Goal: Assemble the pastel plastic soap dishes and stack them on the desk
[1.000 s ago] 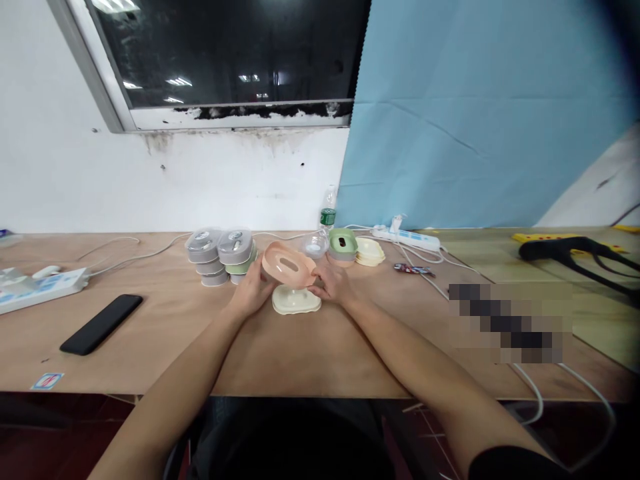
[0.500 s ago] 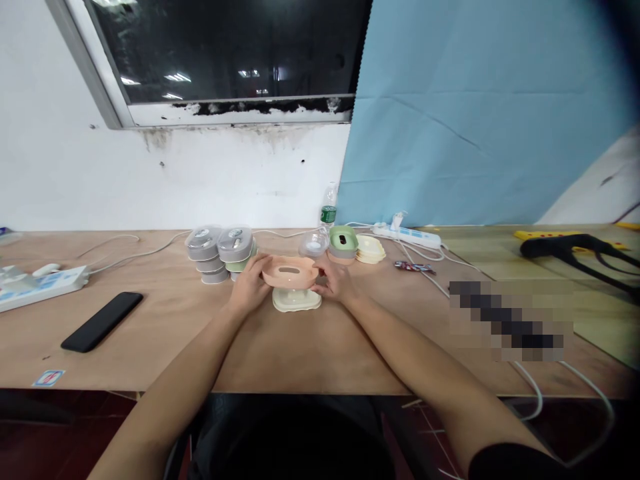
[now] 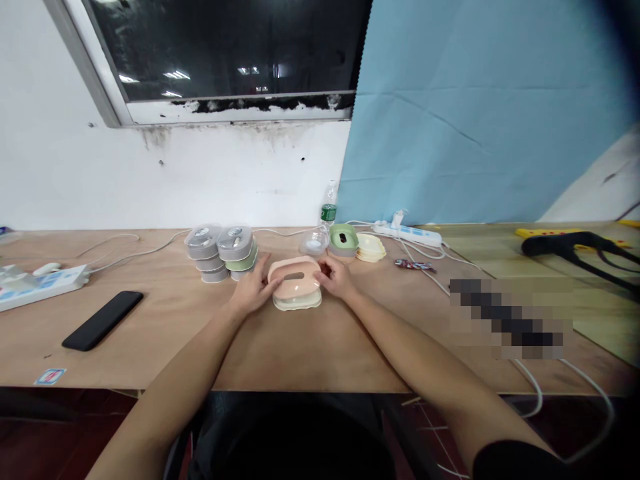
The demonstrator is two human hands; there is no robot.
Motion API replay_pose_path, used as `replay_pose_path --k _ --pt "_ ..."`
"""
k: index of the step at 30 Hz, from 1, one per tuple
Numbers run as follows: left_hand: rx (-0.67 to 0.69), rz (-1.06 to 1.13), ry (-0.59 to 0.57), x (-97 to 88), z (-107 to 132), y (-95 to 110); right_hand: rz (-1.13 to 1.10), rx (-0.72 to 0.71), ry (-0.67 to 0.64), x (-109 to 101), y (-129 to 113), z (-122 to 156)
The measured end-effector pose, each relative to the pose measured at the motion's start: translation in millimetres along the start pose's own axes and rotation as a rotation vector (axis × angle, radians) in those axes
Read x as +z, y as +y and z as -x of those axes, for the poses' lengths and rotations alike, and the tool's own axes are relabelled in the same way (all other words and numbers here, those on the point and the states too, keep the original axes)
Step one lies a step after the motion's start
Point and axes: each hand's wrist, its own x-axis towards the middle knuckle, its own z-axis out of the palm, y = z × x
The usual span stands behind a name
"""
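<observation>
A peach oval dish (image 3: 295, 281) with a slot in its top sits on a cream oval tray (image 3: 297, 303) in the middle of the wooden table (image 3: 300, 347). My left hand (image 3: 254, 288) touches the dish's left side, fingers partly spread. At the dish's right end my right hand (image 3: 337, 277) pinches the rim with curled fingers.
Stacks of grey lidded boxes (image 3: 220, 252) stand just behind on the left. A clear lid (image 3: 314, 243), a green dish (image 3: 343, 240), cream trays (image 3: 369, 247) and a bottle (image 3: 329, 207) lie behind. A black phone (image 3: 103, 319) and power strips (image 3: 35, 285) with cables flank the area.
The peach dish, held tilted above the cream tray a second ago, was levelled and lowered onto it. My left hand's fingers have loosened from it.
</observation>
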Motion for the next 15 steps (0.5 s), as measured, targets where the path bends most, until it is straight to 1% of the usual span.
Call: replay_pose_path --k 3,6,10,11,13,15 --pt "0.011 0.015 -0.046 0.8 0.1 0.0 -0.100 0.081 -0.090 0.8 1.3 -3.3" --pt "0.018 0.041 -0.099 2.7 -0.1 -0.9 -0.103 0.114 -0.183 1.8 6.0 -5.7" --pt "0.054 0.043 -0.225 8.2 -1.0 -4.7 -0.072 0.121 -0.304 2.2 12.1 -5.5" --pt "0.057 0.025 -0.229 10.4 -1.3 -6.1 -0.049 0.111 -0.339 2.2 13.2 -5.3" --pt "0.053 -0.027 -0.193 15.7 -2.3 -9.0 0.005 0.085 -0.398 2.2 15.0 -5.2" --pt "0.038 -0.072 -0.149 20.8 -3.5 -11.3 0.043 0.078 -0.414 2.6 16.3 -5.7"
